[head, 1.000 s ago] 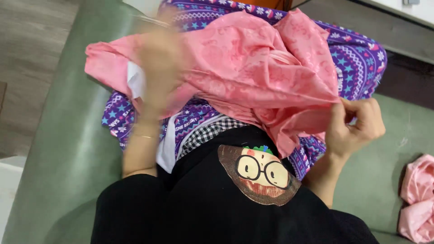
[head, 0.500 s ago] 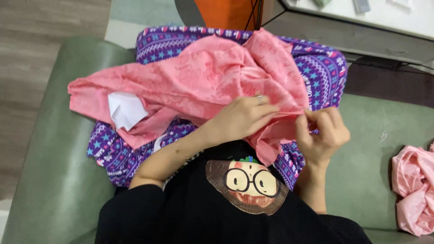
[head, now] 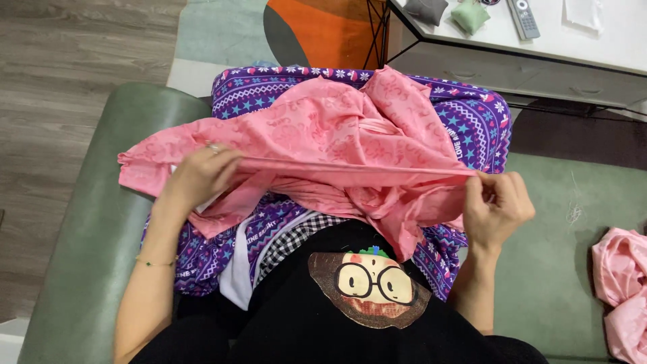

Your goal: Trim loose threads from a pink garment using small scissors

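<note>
The left hand [head: 199, 174] and right hand [head: 495, 205], both closed, pinched one taut edge of the pink garment [head: 337, 145] at frame centre. It lay over a purple patterned blanket [head: 472, 121] on a green sofa [head: 94, 222]. Another pink cloth [head: 623, 283] sat lower right.

Matt pink embossed cloth [head: 323, 128], patterned purple fabric [head: 472, 121], smooth green leatherette seat [head: 81, 222]
</note>
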